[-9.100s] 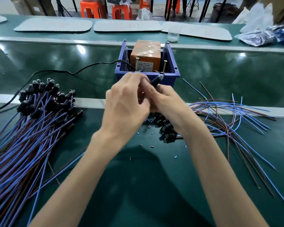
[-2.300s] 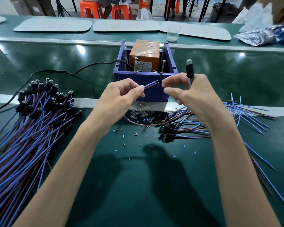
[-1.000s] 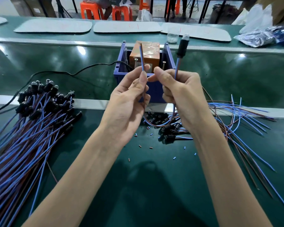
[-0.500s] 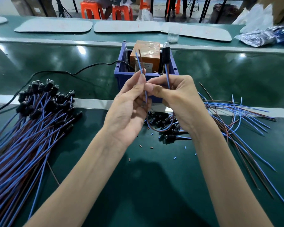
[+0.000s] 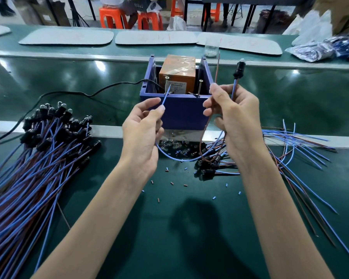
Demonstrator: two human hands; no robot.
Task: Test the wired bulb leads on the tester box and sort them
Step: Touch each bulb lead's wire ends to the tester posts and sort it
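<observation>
Nearest you on the dark green bench mat [image 5: 169,228], short blue and brown snippets of insulation [image 5: 172,183] are lying scattered between your forearms. To your left a big heap of blue-and-brown wired bulb leads with black holders [image 5: 44,154] is lying fanned out. To your right a looser spread of the same leads [image 5: 294,150] is trailing across the mat, its holders bunched beside your right wrist. Small clear glass bulbs [image 5: 175,144] are sitting loose at the foot of the box.

You are holding one wired lead [image 5: 233,87] up off the mat, its two wires sagging in loops under your hands. Your left hand [image 5: 143,133] is pinching the thin blue wire [image 5: 165,98] between thumb and forefinger, aiming its tip at the left upright screw [image 5: 166,83]; whether they are touching cannot be told. Your right hand [image 5: 236,121] is pinching the thin brown wire [image 5: 216,69] with thumb and forefinger, its free end pointing up. The other fingers are curling round the stem under the black bulb holder with its clear bulb [image 5: 237,68], which is standing upright above the hand.

Behind your hands, the blue plastic tester box [image 5: 179,111] is holding an orange taped block [image 5: 177,71] and a second upright screw [image 5: 200,85] on the right. A black cable [image 5: 89,94] is running out to the left. Farther back, flat grey pads [image 5: 67,37] and a clear cup [image 5: 211,49] are sitting on the far bench [image 5: 113,48].
</observation>
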